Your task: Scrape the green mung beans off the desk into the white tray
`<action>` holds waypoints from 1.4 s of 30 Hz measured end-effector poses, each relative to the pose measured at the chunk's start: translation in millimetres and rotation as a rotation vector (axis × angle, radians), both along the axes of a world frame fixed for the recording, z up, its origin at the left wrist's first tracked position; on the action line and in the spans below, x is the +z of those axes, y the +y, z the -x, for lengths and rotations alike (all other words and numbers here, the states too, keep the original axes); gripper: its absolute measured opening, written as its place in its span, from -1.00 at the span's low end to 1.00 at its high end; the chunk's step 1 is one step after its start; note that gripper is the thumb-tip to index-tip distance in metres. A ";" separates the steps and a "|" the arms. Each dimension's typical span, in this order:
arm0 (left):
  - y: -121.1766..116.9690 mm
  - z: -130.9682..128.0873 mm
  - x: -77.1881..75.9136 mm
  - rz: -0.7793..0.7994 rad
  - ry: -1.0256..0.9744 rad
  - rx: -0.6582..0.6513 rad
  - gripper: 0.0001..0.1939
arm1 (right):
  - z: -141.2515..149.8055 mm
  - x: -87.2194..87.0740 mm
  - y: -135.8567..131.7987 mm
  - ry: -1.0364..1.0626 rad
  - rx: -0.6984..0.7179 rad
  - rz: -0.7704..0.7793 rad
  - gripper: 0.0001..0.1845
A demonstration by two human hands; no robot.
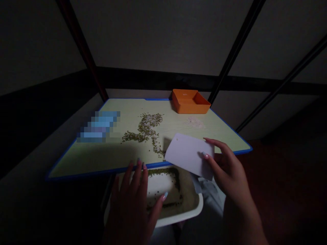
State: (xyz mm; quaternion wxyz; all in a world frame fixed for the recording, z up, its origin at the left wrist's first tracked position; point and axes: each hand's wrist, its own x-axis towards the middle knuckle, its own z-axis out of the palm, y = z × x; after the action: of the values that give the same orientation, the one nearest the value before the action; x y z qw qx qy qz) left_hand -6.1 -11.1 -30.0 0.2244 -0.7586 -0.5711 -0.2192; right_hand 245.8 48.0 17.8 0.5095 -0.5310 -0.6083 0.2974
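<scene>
While the right hand (228, 166) pinches a white card (189, 153) between thumb and fingers at the blue-edged table's (114, 153) near edge, the left hand (135, 200), empty, thumb spread from fingers, extends over a white tub (194, 211) below. Green grains (146, 126) trail to that edge; pale grains (194, 122) lie near an orange tray (192, 109), far-right corner.

"From where was the scene viewed?"

"It was viewed from one head-worn camera, set above the near edge of the blue-edged tabletop (175, 123) and faced forward and down."

"How near was it?"

"Close: the left hand (134, 200) and right hand (228, 168) were framed large at the bottom. The white basin (200, 203) was looked into from above; the orange tray (193, 109) and panelled wall (158, 37) were seen farther off."
</scene>
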 end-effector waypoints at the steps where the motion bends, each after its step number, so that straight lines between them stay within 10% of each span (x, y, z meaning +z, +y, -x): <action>1: 0.9 -0.4 0.9 -0.002 -0.014 0.000 -0.31 | 1.8 1.5 -0.9 -0.008 -0.014 -0.004 -0.61; 42: 2.1 16.8 -11.4 0.023 -0.018 -0.144 -0.17 | 18.7 -11.7 -19.4 -0.057 -0.414 -0.152 -0.66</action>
State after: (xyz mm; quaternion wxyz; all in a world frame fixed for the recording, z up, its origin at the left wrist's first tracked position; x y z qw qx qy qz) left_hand -22.9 -9.1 -41.4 0.1942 -0.7981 -0.5196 -0.2351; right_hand 227.1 28.6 6.1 0.5807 -0.6128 -0.5212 0.1248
